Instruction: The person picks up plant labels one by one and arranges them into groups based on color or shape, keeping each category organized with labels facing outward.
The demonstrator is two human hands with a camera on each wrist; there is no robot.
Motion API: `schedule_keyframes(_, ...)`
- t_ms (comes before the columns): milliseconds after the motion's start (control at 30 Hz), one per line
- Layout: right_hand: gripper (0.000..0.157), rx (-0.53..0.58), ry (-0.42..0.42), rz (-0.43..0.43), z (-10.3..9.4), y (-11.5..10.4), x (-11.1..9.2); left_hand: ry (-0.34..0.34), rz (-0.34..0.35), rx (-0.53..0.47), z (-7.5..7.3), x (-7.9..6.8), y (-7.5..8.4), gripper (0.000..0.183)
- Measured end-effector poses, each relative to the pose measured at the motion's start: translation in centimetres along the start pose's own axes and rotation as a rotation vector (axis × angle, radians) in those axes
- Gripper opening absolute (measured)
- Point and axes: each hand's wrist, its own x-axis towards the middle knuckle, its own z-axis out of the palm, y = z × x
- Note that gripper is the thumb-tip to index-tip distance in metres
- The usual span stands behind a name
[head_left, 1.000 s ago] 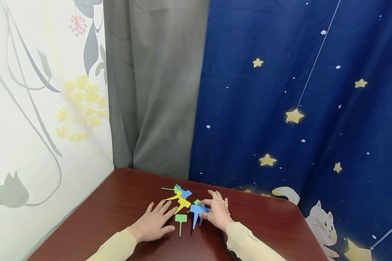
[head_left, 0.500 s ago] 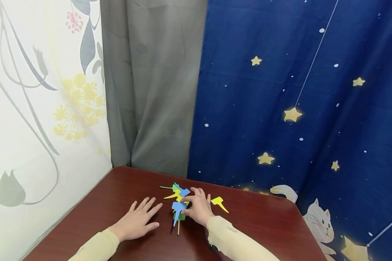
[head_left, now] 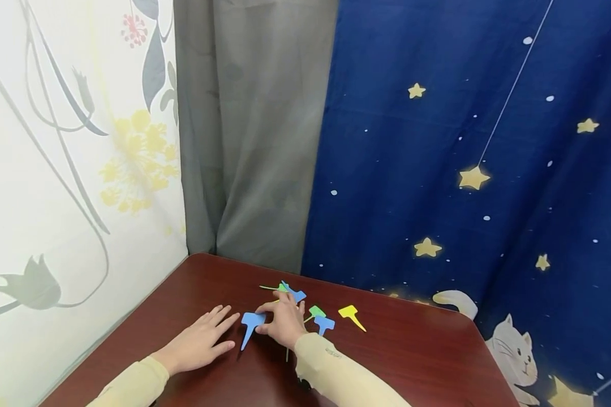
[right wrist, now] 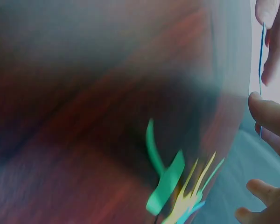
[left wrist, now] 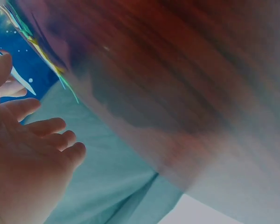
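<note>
In the head view, my right hand [head_left: 284,321] pinches a blue plant label [head_left: 252,323] by its wide head, its pointed stem slanting down to the left. My left hand [head_left: 196,343] lies just left of that label, fingers extended and holding nothing. Beyond the right fingers are a second blue label [head_left: 296,294] and a green label [head_left: 283,287]. To the right lie another green label [head_left: 315,311], a blue one [head_left: 323,323] and a yellow one [head_left: 351,314]. My right hand and forearm partly cover the pile; in the right wrist view, yellow labels [right wrist: 184,200] show there.
The labels lie on a dark red-brown table [head_left: 397,356] with rounded far corners. A white floral curtain [head_left: 71,226] hangs on the left, a grey curtain [head_left: 270,141] behind, and a blue starry curtain [head_left: 387,169] behind and to the right.
My right hand has carried the blue label leftward across the pile, uncovering yellow, green and blue labels on the right. My left hand has drawn back a little to the left.
</note>
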Motion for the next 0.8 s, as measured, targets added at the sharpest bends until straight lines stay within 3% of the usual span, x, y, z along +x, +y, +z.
schedule_keyframes(433,0.032,0.019,0.01,0.029,2.8,-4.7,1.0,0.053,-0.051,0.071,-1.7,-1.9,-2.3,0.053)
schedule_keyframes(800,0.032,0.072,0.002,0.067,5.1,-7.5,0.5,0.097,-0.075,0.027,-2.5,-3.9,-3.5,0.044)
